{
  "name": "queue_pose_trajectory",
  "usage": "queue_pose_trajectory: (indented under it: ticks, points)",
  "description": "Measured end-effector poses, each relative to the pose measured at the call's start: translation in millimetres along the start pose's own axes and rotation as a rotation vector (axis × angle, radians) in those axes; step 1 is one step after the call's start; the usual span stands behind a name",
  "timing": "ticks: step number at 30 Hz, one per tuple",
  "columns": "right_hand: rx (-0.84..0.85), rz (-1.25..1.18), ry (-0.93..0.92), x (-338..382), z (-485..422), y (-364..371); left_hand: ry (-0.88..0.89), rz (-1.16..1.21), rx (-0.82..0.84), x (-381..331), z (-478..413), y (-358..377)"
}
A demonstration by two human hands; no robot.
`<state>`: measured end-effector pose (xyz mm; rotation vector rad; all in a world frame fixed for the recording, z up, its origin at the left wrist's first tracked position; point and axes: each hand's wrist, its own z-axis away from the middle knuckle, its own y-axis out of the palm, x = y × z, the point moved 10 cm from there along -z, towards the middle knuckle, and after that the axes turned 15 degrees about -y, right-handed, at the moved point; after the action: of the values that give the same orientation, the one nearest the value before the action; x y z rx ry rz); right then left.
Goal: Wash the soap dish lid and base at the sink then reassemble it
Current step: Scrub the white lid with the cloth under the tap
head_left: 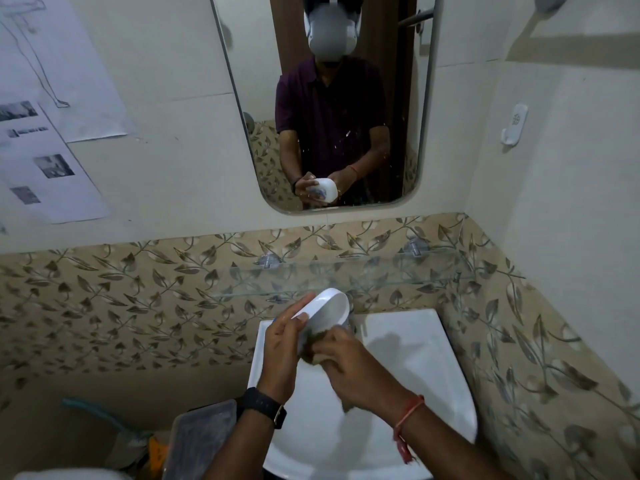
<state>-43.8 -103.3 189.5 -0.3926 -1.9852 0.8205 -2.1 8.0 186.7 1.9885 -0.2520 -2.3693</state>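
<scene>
- The soap dish piece (329, 308) is held in the air above the far edge of the white sink (433, 341), just in front of the glass shelf (381, 271). Whether it is the lid or the base cannot be told.
- Its long axis runs from near-left, where it is held, up towards far-right. It is tipped on edge, and its hollow faces right and towards the person.
- The left hand (282, 344) grips the near-left end, with the fingers laid along the outer back and the thumb pinching the rim.
- The right hand (349, 362) has its fingers bunched tight on a brownish scrub pad (317, 341). The pad presses against the lower, near part of the hollow.
- The right hand is thus the nearer one to the open face. The unscrubbed stretch of the hollow lies up and far-right from its fingers.
- As a judgement, the scrubbing stroke should follow the long axis upwards along the hollow, while the left hand steadies the tilt.
- The mirror (329, 98) shows the outer side of the piece, white with a bluish mark.
- The other half of the soap dish is not in view.
</scene>
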Motion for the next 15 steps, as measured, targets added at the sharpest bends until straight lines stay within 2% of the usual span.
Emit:
queue_pose_trajectory:
  ticks: [2,3,4,6,9,10,13,15]
  points:
    - [0.232,-0.015,0.065,-9.0,12.7,19.9,-0.017,0.013,-0.029,1.1,-0.4,-6.8]
    - [0.302,-0.008,0.089,-13.3,19.6,24.3,-0.024,0.025,-0.041,0.8,-0.9,-9.9]
    - [0.302,-0.015,0.105,-17.5,23.6,22.6,-0.026,0.035,-0.043,0.0,-1.4,-11.7]
    - [0.129,-0.056,0.139,-23.5,25.0,-0.3,-0.021,0.033,-0.038,-3.0,-1.3,-12.3]
    - [-0.318,-0.048,0.145,-19.0,23.2,-60.9,-0.007,-0.006,-0.035,-5.3,2.4,-8.2]
    - [-0.414,-0.019,0.118,-13.6,20.6,-74.9,-0.001,-0.018,-0.033,-5.5,3.8,-6.6]
    - [-0.469,0.075,0.074,-1.0,6.4,-78.2,-0.01,-0.012,-0.029,-1.1,6.7,-0.9]
    - [-0.493,0.069,0.139,-1.7,3.4,-68.8,-0.046,0.032,0.0,6.6,6.8,7.0]
